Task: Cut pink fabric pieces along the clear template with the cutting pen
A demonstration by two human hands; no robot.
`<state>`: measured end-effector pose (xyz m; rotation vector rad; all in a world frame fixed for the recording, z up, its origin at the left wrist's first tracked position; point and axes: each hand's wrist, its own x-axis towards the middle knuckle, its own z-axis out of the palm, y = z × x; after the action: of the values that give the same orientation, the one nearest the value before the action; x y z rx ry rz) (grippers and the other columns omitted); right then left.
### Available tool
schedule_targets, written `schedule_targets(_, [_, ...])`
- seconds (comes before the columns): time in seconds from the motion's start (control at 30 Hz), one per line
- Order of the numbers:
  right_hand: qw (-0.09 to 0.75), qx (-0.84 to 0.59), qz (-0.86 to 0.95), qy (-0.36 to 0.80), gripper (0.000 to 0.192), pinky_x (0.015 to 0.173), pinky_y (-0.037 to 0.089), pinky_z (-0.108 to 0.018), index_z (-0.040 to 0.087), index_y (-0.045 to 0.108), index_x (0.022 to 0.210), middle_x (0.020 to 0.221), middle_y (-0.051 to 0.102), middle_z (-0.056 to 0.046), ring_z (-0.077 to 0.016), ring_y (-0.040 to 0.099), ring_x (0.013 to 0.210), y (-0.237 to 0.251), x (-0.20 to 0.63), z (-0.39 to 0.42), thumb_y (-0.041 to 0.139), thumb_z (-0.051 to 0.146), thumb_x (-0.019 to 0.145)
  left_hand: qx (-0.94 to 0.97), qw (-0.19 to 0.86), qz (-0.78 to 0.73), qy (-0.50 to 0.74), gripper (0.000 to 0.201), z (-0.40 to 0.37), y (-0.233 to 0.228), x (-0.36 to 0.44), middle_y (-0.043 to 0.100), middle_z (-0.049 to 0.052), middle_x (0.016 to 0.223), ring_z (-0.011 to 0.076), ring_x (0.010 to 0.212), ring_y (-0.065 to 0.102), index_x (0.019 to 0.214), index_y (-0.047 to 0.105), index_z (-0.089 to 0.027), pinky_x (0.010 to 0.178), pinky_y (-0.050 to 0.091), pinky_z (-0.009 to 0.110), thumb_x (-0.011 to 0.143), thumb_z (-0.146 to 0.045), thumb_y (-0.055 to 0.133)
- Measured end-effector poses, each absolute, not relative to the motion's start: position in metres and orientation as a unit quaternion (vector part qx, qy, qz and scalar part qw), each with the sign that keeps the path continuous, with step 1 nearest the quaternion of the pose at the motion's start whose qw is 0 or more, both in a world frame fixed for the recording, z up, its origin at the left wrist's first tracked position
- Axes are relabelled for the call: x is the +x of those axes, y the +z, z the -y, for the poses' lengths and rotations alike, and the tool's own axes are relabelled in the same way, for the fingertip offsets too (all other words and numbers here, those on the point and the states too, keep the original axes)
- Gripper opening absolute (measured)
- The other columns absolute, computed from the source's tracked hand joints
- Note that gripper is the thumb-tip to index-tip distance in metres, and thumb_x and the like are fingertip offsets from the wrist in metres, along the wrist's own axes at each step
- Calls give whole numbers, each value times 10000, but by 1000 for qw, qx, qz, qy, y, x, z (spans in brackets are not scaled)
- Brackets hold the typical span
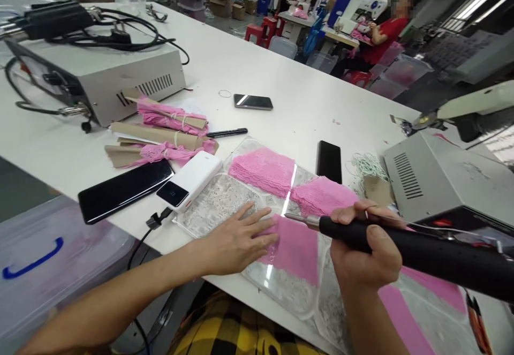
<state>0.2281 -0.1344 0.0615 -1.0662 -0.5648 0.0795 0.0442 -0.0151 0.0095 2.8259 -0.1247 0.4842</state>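
My right hand [367, 256] is wrapped round a thick black hand-held tool [433, 250] with a narrow metal tip. That tip points left and is at the upper edge of a pink fabric piece [299, 250]; whether it touches I cannot tell. My left hand [243, 240] lies flat with fingers spread, its fingertips on the left part of the same piece. Under the fabric is a clear, mottled grey board [204, 205]. Beyond my hands, a stack of pink fabric pieces [263, 167] and a second pink stack [323, 194] rest on the board.
A white power bank [190, 178] overlaps the board's left side, by a black phone [126, 191]. Bundled pink fabric [172, 116], a pen [227, 133] and two more phones lie further back. Grey metal boxes [132, 76] stand left and right. A person [385, 39] sits at a sewing machine.
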Motion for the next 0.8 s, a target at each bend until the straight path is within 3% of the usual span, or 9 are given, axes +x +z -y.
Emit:
schedule_targets(0.23, [822, -521, 229, -25, 184, 503, 465, -306, 191, 585, 766, 758, 591, 7, -115, 530, 517, 68, 264, 177, 572, 235, 588, 965, 122, 88, 216, 298, 32, 19, 64, 610, 102, 1356, 290, 1346, 483, 1239, 626, -120, 1144, 372, 481, 1008, -197, 453])
schedule_targets(0.4, [839, -515, 171, -15, 184, 524, 477, -307, 196, 573, 754, 765, 579, 20, -105, 524, 518, 59, 270, 189, 572, 242, 575, 973, 108, 95, 180, 283, 54, 20, 97, 651, 111, 1289, 281, 1248, 567, 1202, 641, -119, 1084, 430, 460, 996, -195, 463])
schedule_targets(0.57, [834, -508, 215, -18, 167, 539, 484, -315, 190, 591, 782, 775, 589, 6, -113, 545, 527, 56, 267, 185, 581, 228, 619, 976, 110, 95, 160, 346, 63, 12, 104, 591, 112, 1377, 287, 1320, 510, 1286, 596, -140, 1117, 388, 477, 1018, -319, 469])
schedule_targets(0.8, [830, -508, 230, 2, 163, 547, 506, -331, 185, 600, 808, 805, 593, 1, -114, 555, 546, 50, 268, 185, 595, 236, 654, 977, 121, 106, 137, 367, 60, 9, 101, 560, 110, 1412, 297, 1362, 464, 1314, 578, -159, 1144, 343, 519, 1013, -345, 481])
